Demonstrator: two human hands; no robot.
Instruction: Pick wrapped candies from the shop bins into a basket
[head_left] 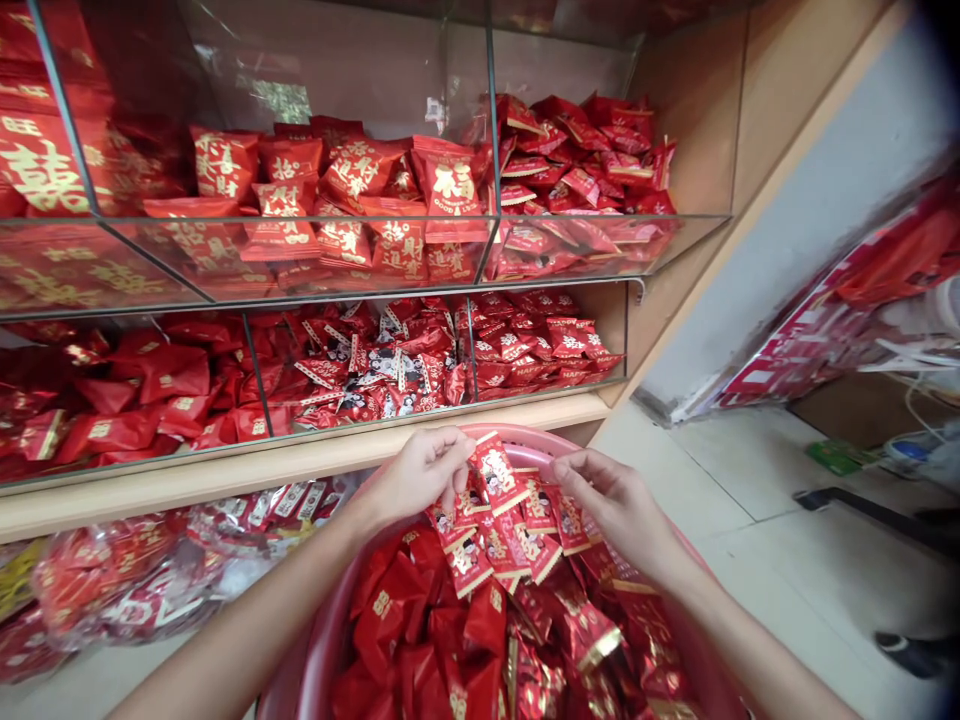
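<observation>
Over a pink tub [315, 650] my left hand [431, 465] is closed, its fingertips on the edge of several small red candy packets [499, 540] with gold and white print. Across from it, my right hand [611, 495] pinches a packet at the right side of the same bunch, thumb against fingers. The packets between the hands overlap and hang in front of the tub's far rim. Beneath them the tub is heaped with plain dark-red wrapped sweets [397, 610] on the left and shiny red-and-gold ones [577, 630] on the right.
A shelf unit with clear bins stands ahead, its wooden ledge [300, 455] close behind the tub. The bins hold red snack bags [281, 215] and small red packets [577, 150]. Plastic-wrapped bags [127, 570] lie under the ledge. A dark chair leg [877, 510] is at the right.
</observation>
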